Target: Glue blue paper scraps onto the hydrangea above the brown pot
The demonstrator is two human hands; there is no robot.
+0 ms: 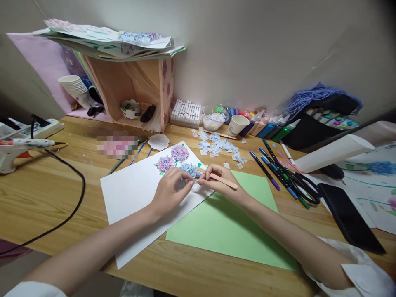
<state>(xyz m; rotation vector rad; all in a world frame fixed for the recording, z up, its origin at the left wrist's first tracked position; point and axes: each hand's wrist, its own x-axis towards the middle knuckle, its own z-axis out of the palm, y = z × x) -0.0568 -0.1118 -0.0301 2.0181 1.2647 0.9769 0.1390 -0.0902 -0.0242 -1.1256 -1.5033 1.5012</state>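
My left hand (170, 187) is closed in a pinch over the white paper (133, 206). Its thumb and forefinger meet the right fingertips; whatever small thing lies between them is too small to make out. A flat wooden craft stick (227, 182) rests across the fingers of my right hand (215, 170), which is closed around it. Just beyond the fingertips is a blue raised paper flower (189, 169), partly hidden. Two pink-purple flowers (165, 164) with green leaves sit farther up the sheet. A green sheet (229, 231) lies partly under the white one.
Small blue paper pieces (220, 144) are scattered behind my right hand. Pens (280, 175), scissors (309, 187) and a black phone (349, 216) lie at right. A glue gun (21, 150) with its cord (83, 187) is at left. Paint bottles (272, 127) and a paper cup (239, 123) stand behind.
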